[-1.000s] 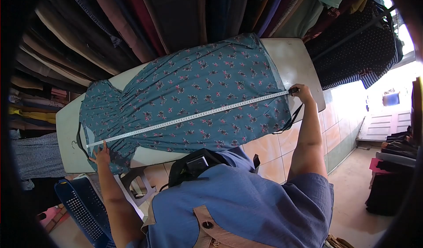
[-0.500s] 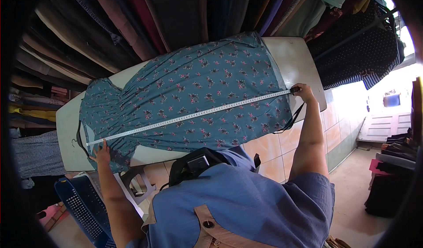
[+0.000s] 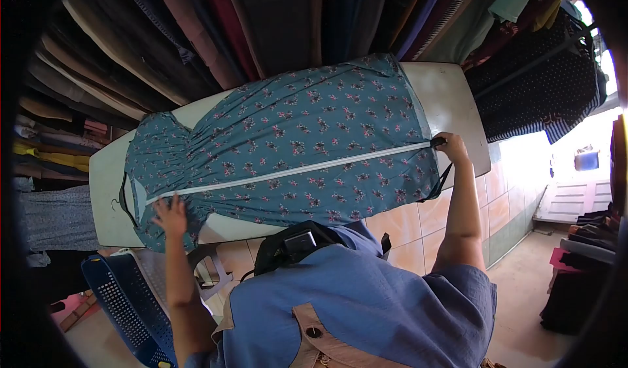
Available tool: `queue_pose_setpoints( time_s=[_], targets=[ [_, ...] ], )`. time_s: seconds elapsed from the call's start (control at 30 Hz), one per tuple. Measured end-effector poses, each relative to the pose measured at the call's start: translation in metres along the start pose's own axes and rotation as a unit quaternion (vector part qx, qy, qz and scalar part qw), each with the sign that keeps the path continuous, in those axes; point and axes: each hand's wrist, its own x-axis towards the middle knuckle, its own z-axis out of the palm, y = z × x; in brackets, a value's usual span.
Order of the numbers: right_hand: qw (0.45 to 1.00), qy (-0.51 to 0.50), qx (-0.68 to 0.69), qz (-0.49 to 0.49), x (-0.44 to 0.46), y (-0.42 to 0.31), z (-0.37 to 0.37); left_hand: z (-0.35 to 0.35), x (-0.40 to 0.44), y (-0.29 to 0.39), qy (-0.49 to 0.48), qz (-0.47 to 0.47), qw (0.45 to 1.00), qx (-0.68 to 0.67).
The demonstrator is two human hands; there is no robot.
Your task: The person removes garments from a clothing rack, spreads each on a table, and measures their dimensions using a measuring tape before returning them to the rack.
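Observation:
A teal floral dress (image 3: 307,126) lies flat on a white table (image 3: 445,93), its gathered waist and top to the left. A white tape measure (image 3: 294,170) stretches lengthwise across it. My right hand (image 3: 450,147) is closed on the tape's dark case at the hem edge. My left hand (image 3: 171,216) rests by the tape's other end, over the dress top, with its fingers spread. Near the neckline a dark hanger (image 3: 126,201) pokes out of the dress.
Hanging trousers (image 3: 275,21) line the far side of the table. A dotted black garment (image 3: 536,73) hangs at the right. Folded clothes (image 3: 582,257) are stacked lower right. A blue perforated basket (image 3: 124,302) and a grey stool (image 3: 210,273) stand near the table's lower left.
My left hand has shifted right along the tape and its fingers have spread. The tape's left end has moved slightly right and up. My right hand still holds the case.

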Motion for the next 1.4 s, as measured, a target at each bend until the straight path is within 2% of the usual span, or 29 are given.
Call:
queue_pose_setpoints(
  time_s=[0.07,0.13,0.2,0.27,0.3,0.37,0.4,0.47,0.5,0.53,0.6,0.63,0.67,0.7,0.77,0.8,0.83,0.9,0.93,1.0,1.07,1.1,1.13,1.17,1.23,1.27,1.3,1.37,1.4],
  targets=[
    [1.000,0.004,-0.001,-0.022,-0.008,-0.027,0.011,0.020,-0.017,0.035,0.134,0.111,0.984,-0.027],
    [0.999,0.018,-0.030,-0.042,-0.019,-0.057,0.019,0.009,-0.046,0.085,0.176,0.209,0.960,-0.065],
    [0.997,0.017,-0.054,-0.057,-0.022,-0.072,0.028,-0.004,-0.072,0.126,0.130,0.331,0.923,-0.150],
    [0.992,0.030,-0.086,-0.089,-0.021,-0.080,0.029,-0.027,-0.095,0.155,0.104,0.461,0.864,-0.173],
    [0.992,0.032,-0.087,-0.090,-0.021,-0.081,0.025,-0.016,-0.090,0.156,0.106,0.460,0.864,-0.174],
    [0.989,0.060,-0.092,-0.095,-0.018,-0.084,0.010,0.005,-0.077,0.158,0.050,0.588,0.786,-0.185],
    [0.989,0.063,-0.093,-0.097,-0.015,-0.082,-0.001,0.006,-0.079,0.155,0.039,0.540,0.792,-0.283],
    [0.990,0.112,-0.044,-0.071,-0.013,-0.080,-0.030,0.042,-0.067,0.135,0.104,0.349,0.830,-0.423],
    [0.988,0.141,-0.024,-0.051,-0.021,-0.096,-0.054,0.057,-0.057,0.123,0.154,0.239,0.810,-0.513],
    [0.978,0.194,-0.019,-0.081,-0.022,-0.098,-0.075,0.067,-0.047,0.110,0.200,0.124,0.771,-0.591],
    [0.947,0.309,0.025,-0.084,-0.022,-0.103,-0.114,0.052,-0.038,0.077,0.278,-0.038,0.690,-0.668],
    [0.919,0.378,0.037,-0.107,-0.031,-0.121,-0.135,0.056,-0.034,0.059,0.279,-0.040,0.690,-0.666],
    [0.900,0.418,0.059,-0.111,-0.034,-0.128,-0.153,0.062,-0.032,0.038,0.280,-0.040,0.715,-0.639],
    [0.881,0.461,0.067,-0.079,-0.038,-0.137,-0.169,0.068,-0.033,0.023,0.280,-0.039,0.739,-0.612],
    [0.854,0.503,0.090,-0.095,-0.043,-0.151,-0.193,0.073,-0.040,0.004,0.251,-0.052,0.744,-0.618],
    [0.853,0.491,0.133,-0.117,-0.038,-0.145,-0.195,0.077,-0.043,-0.005,0.219,-0.064,0.748,-0.623],
    [0.850,0.475,0.178,-0.144,-0.029,-0.137,-0.198,0.079,-0.047,-0.011,0.228,-0.074,0.746,-0.621],
    [0.874,0.455,0.106,-0.135,-0.020,-0.138,-0.180,0.084,-0.061,-0.025,0.118,-0.089,0.763,-0.629],
    [0.909,0.406,0.065,-0.070,-0.015,-0.136,-0.165,0.089,-0.064,-0.030,0.137,-0.066,0.777,-0.611],
    [0.918,0.386,-0.026,-0.091,0.019,-0.099,-0.109,0.083,-0.074,-0.035,0.164,-0.028,0.783,-0.599],
    [0.955,0.291,-0.001,-0.053,0.014,-0.112,-0.052,0.071,-0.078,-0.046,0.185,-0.029,0.774,-0.605],
    [0.947,0.314,-0.034,-0.063,0.024,-0.093,-0.018,0.068,-0.076,-0.054,0.201,-0.004,0.798,-0.568],
    [0.962,0.272,0.011,0.013,0.023,-0.097,0.003,0.066,-0.071,-0.064,0.213,0.023,0.821,-0.530],
    [0.968,0.226,0.053,0.093,0.021,-0.101,0.021,0.065,-0.066,-0.075,0.218,0.013,0.819,-0.530],
    [0.955,0.287,-0.004,0.069,0.031,-0.079,0.067,0.065,-0.054,-0.097,0.280,-0.020,0.827,-0.486],
    [0.949,0.304,-0.022,0.081,0.043,-0.057,0.089,0.063,-0.044,-0.112,0.246,-0.059,0.832,-0.493],
    [0.958,0.246,0.079,0.123,0.044,-0.059,0.095,0.068,-0.034,-0.126,0.246,-0.058,0.833,-0.493],
    [0.957,0.230,0.121,0.131,0.032,-0.081,0.103,0.079,-0.010,-0.152,0.273,-0.134,0.842,-0.447],
    [0.965,0.183,0.101,0.159,0.032,-0.086,0.101,0.080,-0.002,-0.164,0.283,-0.130,0.867,-0.390]
  ],
)
